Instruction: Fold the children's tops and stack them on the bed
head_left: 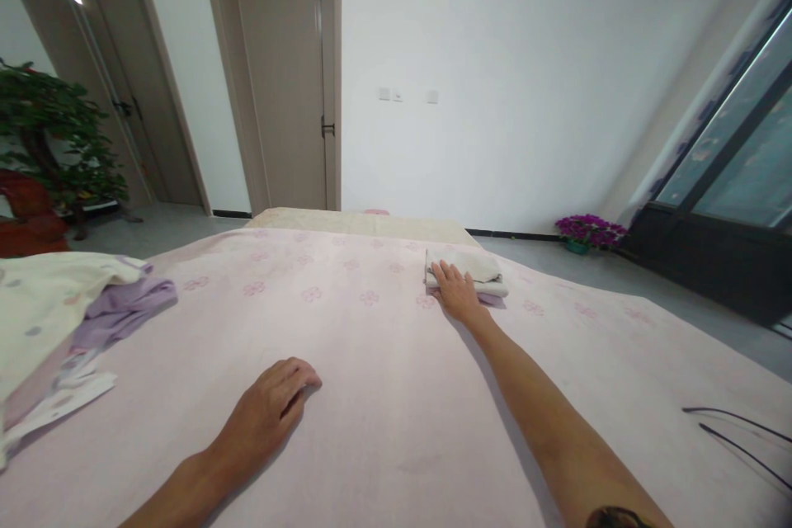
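Observation:
My right hand [456, 292] reaches far forward and lies with outstretched fingers on the near left part of a stack of folded clothes [486, 266]. The stack is off-white on top, with a bit of light purple fabric showing underneath. My left hand [269, 403] rests palm down on the pink flowered sheet [371, 363], its fingers loosely bent and holding nothing. Bare sheet separates it from the stack. At the far left lies a loose heap of clothes: a cream spotted garment [46, 297] over a purple one [127, 309].
Thin dark glasses arms [736, 415] poke in at the right edge of the sheet. Beyond the sheet's far edge is a beige surface [365, 223]. Purple flowers [591, 229] in a pot stand on the floor at right. A leafy plant [53, 132] stands at left.

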Demonstrator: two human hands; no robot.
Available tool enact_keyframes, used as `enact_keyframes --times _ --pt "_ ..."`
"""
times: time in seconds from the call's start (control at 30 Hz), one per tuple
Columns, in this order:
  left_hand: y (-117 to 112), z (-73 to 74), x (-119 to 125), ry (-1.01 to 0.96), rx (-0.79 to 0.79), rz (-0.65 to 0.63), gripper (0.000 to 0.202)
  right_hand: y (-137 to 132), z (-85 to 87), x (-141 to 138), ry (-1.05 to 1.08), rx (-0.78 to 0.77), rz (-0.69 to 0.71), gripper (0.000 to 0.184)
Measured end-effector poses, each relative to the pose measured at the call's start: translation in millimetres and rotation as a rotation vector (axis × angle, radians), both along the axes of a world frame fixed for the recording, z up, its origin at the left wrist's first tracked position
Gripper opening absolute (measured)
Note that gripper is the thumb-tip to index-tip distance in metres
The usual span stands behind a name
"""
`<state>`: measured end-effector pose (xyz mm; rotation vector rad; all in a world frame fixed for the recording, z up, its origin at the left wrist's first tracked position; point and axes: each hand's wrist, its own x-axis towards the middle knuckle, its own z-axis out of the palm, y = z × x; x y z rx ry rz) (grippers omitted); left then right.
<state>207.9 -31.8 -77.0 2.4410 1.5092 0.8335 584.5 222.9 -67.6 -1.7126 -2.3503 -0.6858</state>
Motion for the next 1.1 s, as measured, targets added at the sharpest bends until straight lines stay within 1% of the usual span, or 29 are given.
enact_keyframes --times 0.07,0.13,0.27,0.37,0.47,0.57,0.67,0.77,0.87,0.97,1.1 --pt "0 0.2 0 -0.001 0.004 0.002 0.023 1 -0.5 -2 -0.002 0.016 -0.014 0.068" --pt "0 0.6 0 -0.003 0.006 0.004 0.024 4 2.8 -5 0.001 0.015 -0.029 0.063" --pt "1 1.1 1 -0.008 0.005 0.001 0.022 12 16.9 -13 0.076 -0.029 -0.111 0.049" --pt "1 0.8 1 -0.011 0.015 0.001 0.021 19 25.2 -22 0.162 -0.04 -0.199 0.045" --pt "1 1.2 2 -0.008 0.016 0.005 0.021 20 21.8 -34 0.206 -0.016 -0.247 0.044" --pt "1 2.8 2 -0.004 0.009 0.003 0.021 14 8.0 -41 0.196 0.05 -0.183 0.046" --pt "0 4.6 2 -0.009 0.006 0.003 0.021 9 -2.7 -38 0.189 0.11 -0.096 0.06" --pt "0 5.3 2 -0.014 0.005 0.004 0.021 10 -2.7 -29 0.182 0.119 -0.048 0.073" --pt "0 5.9 3 -0.011 -0.004 0.006 0.021 15 1.6 -24 0.154 0.126 -0.055 0.076" --pt "0 7.7 3 -0.001 -0.017 0.002 0.021 20 2.4 -25 0.124 0.122 -0.07 0.075" --pt "0 10.0 4 -0.003 -0.028 0.006 0.022 25 0.2 -25 0.077 0.087 -0.075 0.066"
